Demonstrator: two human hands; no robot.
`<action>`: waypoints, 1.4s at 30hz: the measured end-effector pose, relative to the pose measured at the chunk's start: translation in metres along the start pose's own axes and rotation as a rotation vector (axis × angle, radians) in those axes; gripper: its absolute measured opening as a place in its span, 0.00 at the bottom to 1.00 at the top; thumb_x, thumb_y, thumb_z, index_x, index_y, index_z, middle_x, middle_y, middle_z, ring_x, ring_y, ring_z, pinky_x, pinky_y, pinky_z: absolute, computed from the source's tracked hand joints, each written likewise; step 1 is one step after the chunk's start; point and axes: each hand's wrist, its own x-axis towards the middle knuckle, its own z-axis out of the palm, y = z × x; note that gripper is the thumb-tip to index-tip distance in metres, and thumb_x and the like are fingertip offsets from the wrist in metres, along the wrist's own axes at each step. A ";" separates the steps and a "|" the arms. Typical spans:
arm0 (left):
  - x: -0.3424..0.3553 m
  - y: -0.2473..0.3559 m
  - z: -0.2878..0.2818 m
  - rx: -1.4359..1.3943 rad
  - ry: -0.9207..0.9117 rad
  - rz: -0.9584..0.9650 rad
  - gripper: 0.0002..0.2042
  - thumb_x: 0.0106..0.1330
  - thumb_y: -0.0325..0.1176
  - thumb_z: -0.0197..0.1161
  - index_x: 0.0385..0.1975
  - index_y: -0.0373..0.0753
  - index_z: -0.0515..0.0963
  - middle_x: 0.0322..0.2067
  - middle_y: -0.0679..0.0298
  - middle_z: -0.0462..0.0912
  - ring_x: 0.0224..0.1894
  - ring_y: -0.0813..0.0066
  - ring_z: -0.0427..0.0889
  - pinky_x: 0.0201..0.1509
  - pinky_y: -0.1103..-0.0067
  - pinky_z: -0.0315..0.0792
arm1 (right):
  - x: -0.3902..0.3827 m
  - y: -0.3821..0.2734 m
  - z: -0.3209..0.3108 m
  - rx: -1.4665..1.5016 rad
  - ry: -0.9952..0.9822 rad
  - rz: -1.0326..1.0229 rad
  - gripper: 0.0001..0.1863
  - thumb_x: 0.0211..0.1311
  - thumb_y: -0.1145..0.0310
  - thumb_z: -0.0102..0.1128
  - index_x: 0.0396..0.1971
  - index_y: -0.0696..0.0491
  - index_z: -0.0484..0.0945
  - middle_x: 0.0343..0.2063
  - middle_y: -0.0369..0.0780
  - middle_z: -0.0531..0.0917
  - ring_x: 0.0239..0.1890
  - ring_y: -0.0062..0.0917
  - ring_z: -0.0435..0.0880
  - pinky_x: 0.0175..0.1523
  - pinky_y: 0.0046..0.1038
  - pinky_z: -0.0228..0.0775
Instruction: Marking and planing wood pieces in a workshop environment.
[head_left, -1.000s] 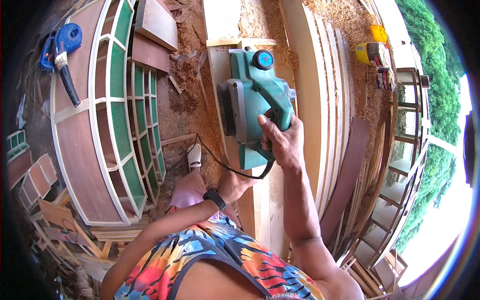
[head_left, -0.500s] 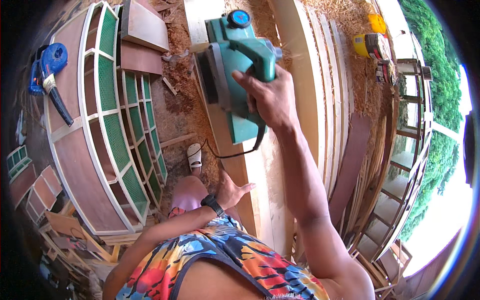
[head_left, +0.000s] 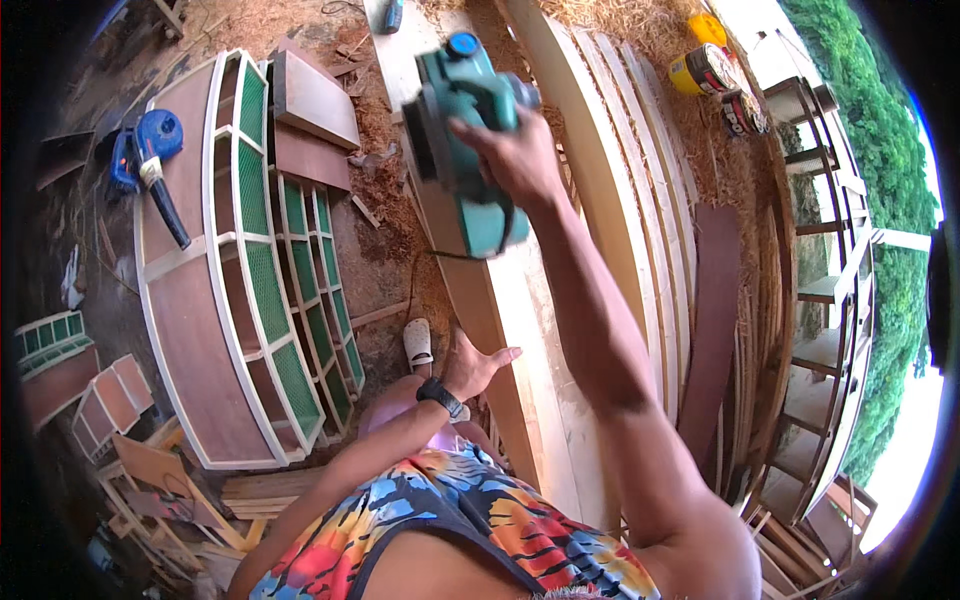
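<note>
In my right hand (head_left: 522,165) is the handle of a green electric planer (head_left: 482,215), blurred by motion. The planer rests along a long, thick wooden beam (head_left: 515,345), well out ahead of me. Its dark cord shows at the planer's near left side. My left hand (head_left: 474,368), with a black watch on the wrist, lies on the left edge of the same beam, nearer my body. The thumb stretches over the top face and the other fingers, partly hidden, lie against the side. A blue tool (head_left: 393,15) sits on the beam's far part.
Left stand white-framed cabinets (head_left: 215,265) with green mesh; a blue blower (head_left: 158,140) lies on one. Right of the beam are another thick beam (head_left: 590,150), long strips (head_left: 655,200) and a dark board (head_left: 712,300). Cans (head_left: 705,70) stand far right. Shavings (head_left: 385,190) cover the floor.
The planer has moved farther along the beam, with my right arm stretched out more. My left hand stays on the beam's edge. The view has shifted, bringing the blue tool into sight.
</note>
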 end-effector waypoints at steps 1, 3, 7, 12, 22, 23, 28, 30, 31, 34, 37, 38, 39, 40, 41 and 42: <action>-0.002 0.001 -0.001 -0.004 0.004 -0.011 0.43 0.54 0.46 0.80 0.61 0.28 0.61 0.54 0.45 0.77 0.57 0.54 0.78 0.62 0.66 0.72 | -0.030 0.004 -0.008 0.010 -0.004 0.029 0.23 0.58 0.61 0.74 0.51 0.54 0.84 0.36 0.45 0.89 0.30 0.26 0.88 0.38 0.32 0.81; -0.006 0.003 -0.006 0.302 -0.035 -0.211 0.45 0.55 0.50 0.79 0.63 0.27 0.62 0.58 0.41 0.75 0.61 0.48 0.76 0.64 0.66 0.71 | -0.094 0.010 -0.028 -0.008 0.008 0.074 0.24 0.58 0.65 0.71 0.56 0.54 0.81 0.36 0.43 0.89 0.34 0.23 0.86 0.41 0.30 0.80; -0.040 0.004 -0.033 0.446 -0.295 -0.098 0.44 0.56 0.56 0.75 0.64 0.30 0.66 0.58 0.41 0.76 0.60 0.47 0.78 0.64 0.66 0.71 | -0.206 0.021 -0.065 -0.038 0.063 0.233 0.19 0.57 0.68 0.70 0.47 0.59 0.81 0.32 0.37 0.85 0.35 0.19 0.81 0.42 0.27 0.75; -0.088 -0.023 -0.058 1.127 -0.890 -0.186 0.31 0.60 0.62 0.66 0.43 0.34 0.86 0.40 0.44 0.87 0.45 0.45 0.86 0.56 0.64 0.77 | -0.350 0.030 -0.111 -0.021 0.194 0.488 0.11 0.55 0.71 0.70 0.38 0.58 0.82 0.18 0.31 0.77 0.18 0.14 0.72 0.23 0.21 0.64; -0.137 -0.058 0.055 0.818 -0.451 -0.086 0.42 0.67 0.71 0.50 0.29 0.26 0.83 0.32 0.35 0.83 0.42 0.41 0.85 0.50 0.57 0.77 | -0.608 0.092 -0.155 0.013 0.394 0.679 0.17 0.55 0.68 0.72 0.43 0.57 0.83 0.19 0.30 0.78 0.18 0.13 0.71 0.23 0.22 0.62; -0.148 -0.062 0.075 0.819 -0.489 -0.115 0.43 0.67 0.71 0.49 0.28 0.25 0.83 0.32 0.34 0.83 0.42 0.39 0.85 0.50 0.56 0.76 | -0.636 0.101 -0.160 0.060 0.370 0.645 0.17 0.55 0.66 0.73 0.43 0.57 0.83 0.19 0.29 0.77 0.19 0.13 0.72 0.25 0.23 0.64; -0.216 -0.096 0.151 0.916 -0.487 -0.312 0.48 0.59 0.77 0.53 0.27 0.23 0.84 0.25 0.36 0.83 0.41 0.45 0.87 0.49 0.62 0.77 | -0.745 0.142 -0.180 0.056 0.318 0.718 0.22 0.53 0.63 0.76 0.46 0.57 0.83 0.27 0.34 0.84 0.26 0.17 0.75 0.32 0.25 0.69; -0.236 -0.108 0.175 1.044 -0.370 -0.203 0.47 0.59 0.75 0.55 0.35 0.22 0.84 0.35 0.31 0.83 0.48 0.40 0.85 0.53 0.59 0.75 | -0.782 0.161 -0.194 0.039 0.248 0.623 0.23 0.51 0.62 0.76 0.46 0.56 0.84 0.25 0.36 0.83 0.27 0.17 0.76 0.34 0.27 0.71; -0.240 -0.110 0.184 1.042 -0.336 -0.275 0.46 0.60 0.73 0.57 0.34 0.20 0.83 0.33 0.31 0.83 0.46 0.41 0.85 0.54 0.60 0.75 | -0.798 0.171 -0.197 0.051 0.281 0.550 0.23 0.50 0.61 0.77 0.45 0.56 0.84 0.26 0.40 0.84 0.26 0.21 0.78 0.35 0.29 0.73; -0.267 -0.123 0.202 0.761 -0.287 -0.413 0.41 0.57 0.69 0.65 0.37 0.23 0.85 0.31 0.50 0.87 0.34 0.62 0.87 0.29 0.67 0.80 | -0.846 0.195 -0.219 -0.105 0.243 0.472 0.24 0.50 0.59 0.77 0.45 0.56 0.83 0.26 0.41 0.83 0.26 0.24 0.78 0.34 0.31 0.72; -0.270 -0.122 0.199 0.777 -0.174 -0.343 0.41 0.60 0.64 0.66 0.52 0.23 0.79 0.46 0.49 0.84 0.42 0.58 0.85 0.32 0.67 0.82 | -0.856 0.217 -0.228 -0.063 0.208 0.488 0.23 0.52 0.61 0.77 0.46 0.54 0.83 0.25 0.36 0.82 0.25 0.19 0.77 0.30 0.27 0.71; -0.270 -0.122 0.197 0.776 -0.187 -0.331 0.41 0.60 0.64 0.66 0.52 0.23 0.79 0.46 0.49 0.84 0.42 0.58 0.85 0.32 0.67 0.82 | -0.861 0.222 -0.231 -0.011 0.141 0.599 0.24 0.52 0.60 0.77 0.47 0.54 0.83 0.26 0.36 0.83 0.26 0.20 0.78 0.31 0.28 0.73; -0.273 -0.123 0.196 0.736 -0.185 -0.359 0.41 0.60 0.63 0.66 0.55 0.24 0.78 0.47 0.49 0.83 0.46 0.57 0.84 0.34 0.65 0.82 | -0.871 0.227 -0.234 -0.008 0.153 0.587 0.24 0.52 0.60 0.77 0.47 0.54 0.83 0.26 0.36 0.83 0.26 0.20 0.78 0.31 0.28 0.73; -0.271 -0.122 0.195 0.677 -0.199 -0.401 0.40 0.61 0.61 0.66 0.57 0.25 0.76 0.49 0.49 0.82 0.50 0.56 0.82 0.37 0.63 0.83 | -0.874 0.231 -0.236 -0.042 0.149 0.542 0.23 0.52 0.61 0.77 0.47 0.53 0.83 0.27 0.36 0.84 0.27 0.20 0.79 0.31 0.28 0.74; -0.273 -0.123 0.195 0.690 -0.173 -0.367 0.40 0.61 0.61 0.66 0.57 0.25 0.76 0.49 0.49 0.82 0.50 0.56 0.82 0.37 0.63 0.83 | -0.878 0.236 -0.238 -0.084 0.145 0.494 0.23 0.52 0.61 0.77 0.47 0.53 0.83 0.28 0.35 0.85 0.28 0.20 0.79 0.31 0.28 0.75; -0.275 -0.123 0.195 0.700 -0.158 -0.366 0.39 0.62 0.60 0.66 0.58 0.26 0.76 0.52 0.49 0.81 0.51 0.55 0.81 0.38 0.61 0.82 | -0.885 0.239 -0.244 -0.056 0.123 0.515 0.23 0.52 0.62 0.77 0.47 0.52 0.83 0.29 0.36 0.85 0.29 0.19 0.80 0.31 0.28 0.76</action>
